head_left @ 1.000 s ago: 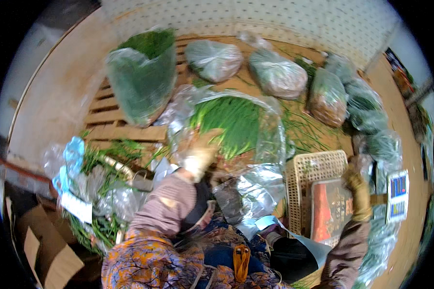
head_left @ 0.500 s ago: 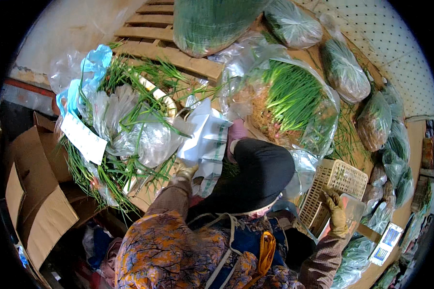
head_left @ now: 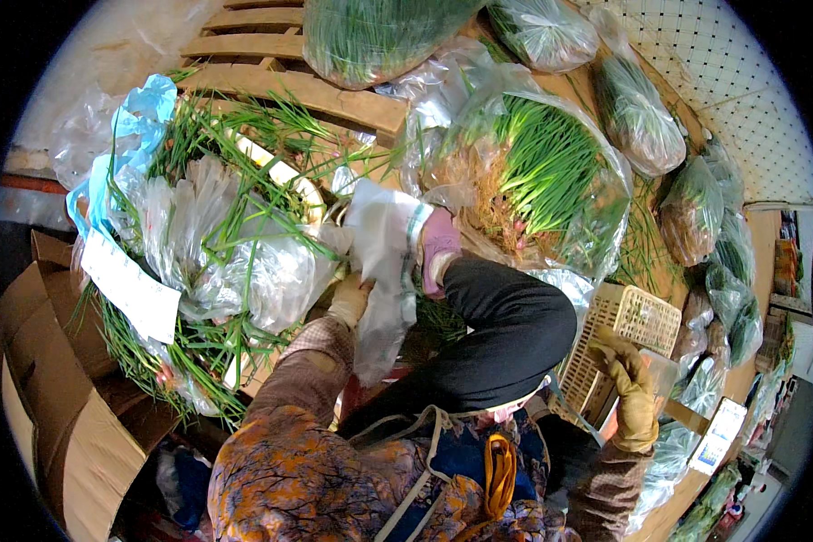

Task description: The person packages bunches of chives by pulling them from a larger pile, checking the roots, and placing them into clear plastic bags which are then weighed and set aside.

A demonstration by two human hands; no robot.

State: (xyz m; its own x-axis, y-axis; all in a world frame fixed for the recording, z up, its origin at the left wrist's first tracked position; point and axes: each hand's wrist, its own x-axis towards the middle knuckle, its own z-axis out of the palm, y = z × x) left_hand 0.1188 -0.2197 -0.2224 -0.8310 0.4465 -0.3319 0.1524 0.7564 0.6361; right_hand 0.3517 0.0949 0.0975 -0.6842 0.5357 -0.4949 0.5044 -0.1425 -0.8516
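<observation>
Beside the bent leg (head_left: 506,303), the left hand (head_left: 350,297) seemingly pinches the thin plastic (head_left: 386,312), steadying it; the right hand (head_left: 630,387), half-curled, holds nothing.

Left hand (head_left: 350,301) forward, right hand (head_left: 630,390) half-curled

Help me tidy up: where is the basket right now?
In the head view, the basket is right of centre, beside the gloved right hand and below and to the right of the open onion bag.
</observation>
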